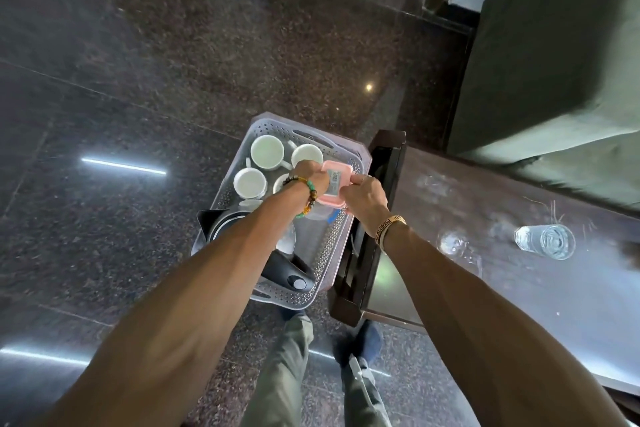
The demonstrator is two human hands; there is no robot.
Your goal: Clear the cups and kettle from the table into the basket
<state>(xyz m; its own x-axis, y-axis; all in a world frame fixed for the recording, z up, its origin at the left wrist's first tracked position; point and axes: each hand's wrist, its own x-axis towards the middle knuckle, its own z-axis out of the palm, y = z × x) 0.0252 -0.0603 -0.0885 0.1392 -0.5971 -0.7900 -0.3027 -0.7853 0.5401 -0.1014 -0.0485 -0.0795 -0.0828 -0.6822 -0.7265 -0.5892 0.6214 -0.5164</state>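
Note:
A pale perforated plastic basket (pixel 332 243) stands on the dark floor beside the table. Several white cups (pixel 266 152) sit in its far half. A steel kettle with a black handle (pixel 292 270) lies in its near half, partly hidden by my left forearm. Over the basket's right side I hold a clear box with a pink lid (pixel 334 180). My left hand (pixel 311 177) grips its left side. My right hand (pixel 363 198) grips its right side.
The dark wooden table (pixel 485 218) runs to the right of the basket. On it stand a clear glass (pixel 545 241) and a second, fainter glass (pixel 453 243). A green-covered bed (pixel 554 62) lies beyond. My legs and feet are below on the floor.

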